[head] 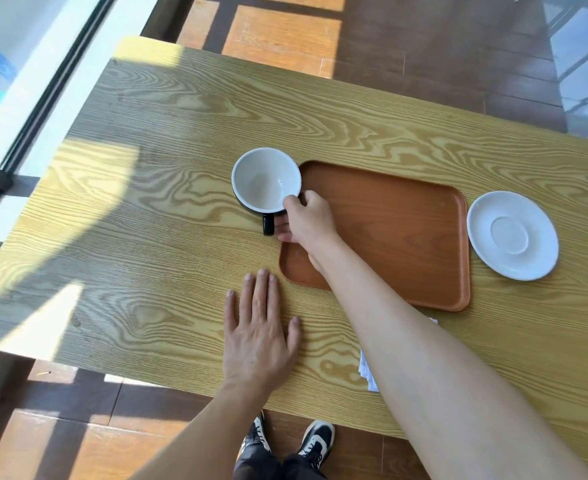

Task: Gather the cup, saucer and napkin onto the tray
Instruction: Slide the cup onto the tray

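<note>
A sunlit wood-grain table (167, 140) fills the frame, window upper left. The right hand (308, 220) grips the cup (266, 181) just left of the centre tray (389, 233); the left hand (259, 327) lies flat, fingers spread. The saucer (512, 235) sits right of the tray, and the napkin (367, 372) peeks out lower centre.

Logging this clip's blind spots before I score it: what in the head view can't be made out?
- Napkin: the right forearm covers most of it; only white edges show, so its fold is unclear.
- Cup handle: the right hand hides part of it, so the grip of the fingers is unclear.
- Tray: the near-left corner is behind the same forearm.
- Whether the cup is lifted or resting cannot be told.
</note>
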